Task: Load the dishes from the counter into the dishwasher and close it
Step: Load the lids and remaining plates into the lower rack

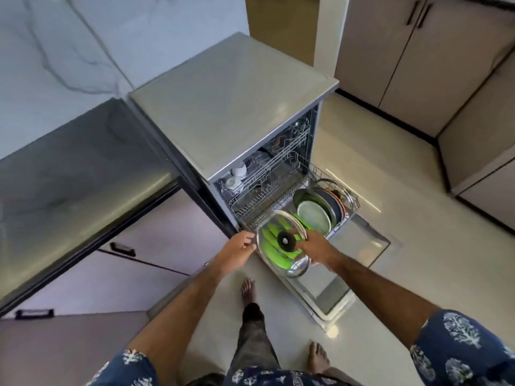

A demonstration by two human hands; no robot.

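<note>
A glass lid (281, 245) hangs over the pulled-out lower rack (328, 188) of the open dishwasher (231, 107), right hand (313, 249) pinching its black knob (284, 241), left hand (239, 245) fingering its rim, beside the grey desk (69, 174) on pale floor (404, 232).

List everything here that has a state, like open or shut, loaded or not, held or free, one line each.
dishwasher door: open, folded down flat.
lower rack: pulled out, holding plates and pans.
upper rack: partly out, cups at its back left.
glass lid: held over the lower rack, not yet set down.
right hand: grips the lid by its rim near the black knob.
left hand: touches the lid's left rim.
cabinet doors: shut.
</note>
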